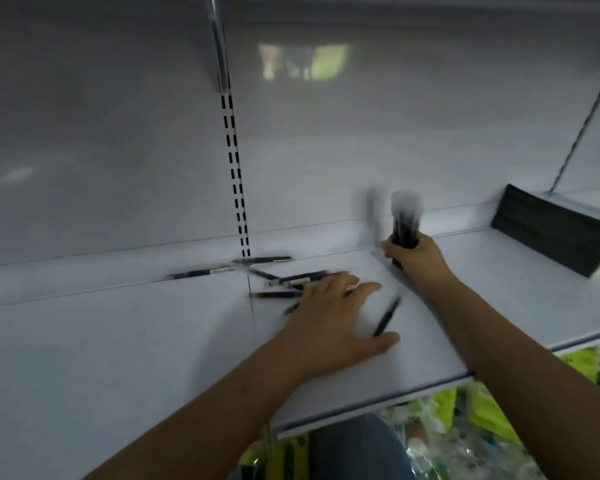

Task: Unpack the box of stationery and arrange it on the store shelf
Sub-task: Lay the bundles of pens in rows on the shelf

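Several dark pens point(274, 282) with pale ends lie scattered on the white store shelf point(118, 341), near its back wall. My left hand point(336, 317) is spread flat over the shelf, its fingertips reaching the nearest loose pens. One more pen point(387, 315) lies at an angle between its thumb and fingers. My right hand point(413, 254) grips a bundle of pens point(405, 223) upright, its lower end on the shelf. The tops of the bundle are blurred by motion.
A slotted upright point(236, 181) runs up the back panel. A stack of dark flat items point(555, 233) leans at the right under a higher shelf. Green and yellow packs point(482, 417) fill the space below the shelf's front edge.
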